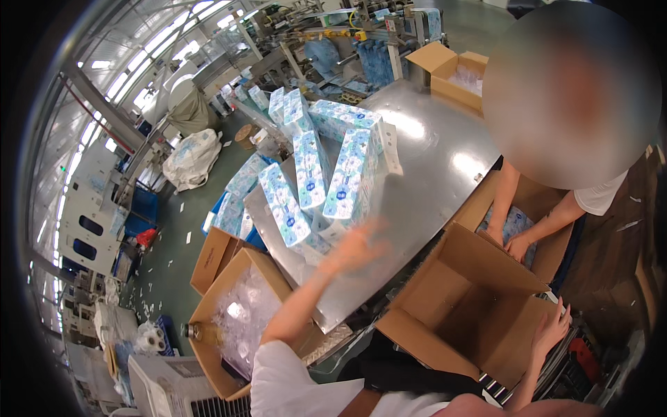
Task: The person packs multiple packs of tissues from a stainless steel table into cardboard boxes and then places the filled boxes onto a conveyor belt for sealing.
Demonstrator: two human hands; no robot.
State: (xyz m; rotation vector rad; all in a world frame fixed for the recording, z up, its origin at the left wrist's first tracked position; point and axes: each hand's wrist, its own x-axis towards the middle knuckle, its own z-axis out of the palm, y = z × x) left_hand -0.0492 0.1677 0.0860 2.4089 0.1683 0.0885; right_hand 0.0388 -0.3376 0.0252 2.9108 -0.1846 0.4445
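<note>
My left hand (354, 249) is smeared by motion over the metal table, close to the near ends of several blue-and-white floral packs that look like tissue packs (347, 174). Whether it touches one cannot be made out. The packs lie side by side on the metal table (431, 181), with more behind them. On the right, my right hand (551, 332) rests at the side of an open cardboard box (417, 333), its fingers stretched out. The inside of that box shows bare brown walls and bottom.
Across from me a co-worker's hands (511, 240) reach into another carton (556, 208) holding a floral pack. A carton of clear plastic (250, 313) stands at my left, with a bottle (201, 332) at its edge. Another carton (451, 83) sits at the table's far end, near machinery (347, 42).
</note>
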